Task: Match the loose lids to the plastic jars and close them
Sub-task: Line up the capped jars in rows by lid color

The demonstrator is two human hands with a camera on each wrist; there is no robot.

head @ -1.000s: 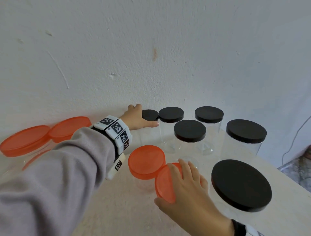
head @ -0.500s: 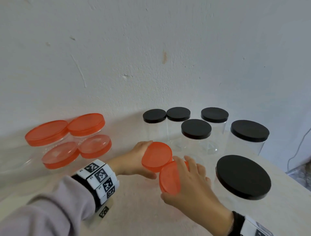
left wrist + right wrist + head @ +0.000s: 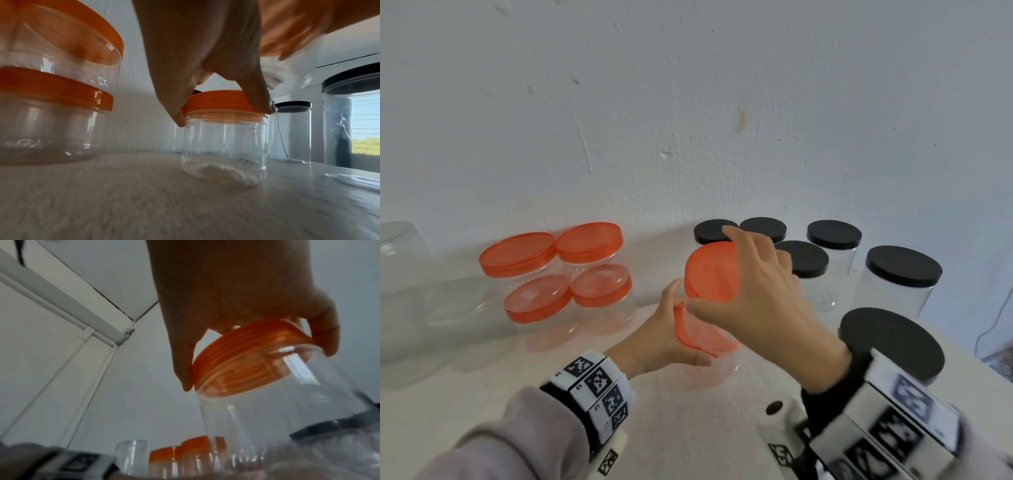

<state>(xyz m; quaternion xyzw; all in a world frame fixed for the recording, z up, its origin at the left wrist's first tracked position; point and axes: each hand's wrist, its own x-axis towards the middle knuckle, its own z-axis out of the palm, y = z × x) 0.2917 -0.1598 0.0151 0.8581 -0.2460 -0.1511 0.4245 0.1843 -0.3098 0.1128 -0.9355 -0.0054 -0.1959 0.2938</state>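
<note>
**Both hands on orange-lidded jars**

Our left hand grips the round orange plastic lid of a small clear plastic jar standing on the pale tabletop; thumb and fingers curl over the lid rim. Our right hand grips a second orange lid on a second clear jar, held tilted in the air just above the left hand. Left of both hands stand four clear jars with orange lids, grouped close. Beyond and right of the right hand stand clear jars with black round lids. A larger black-lidded jar sits just beside the right wrist.
</note>
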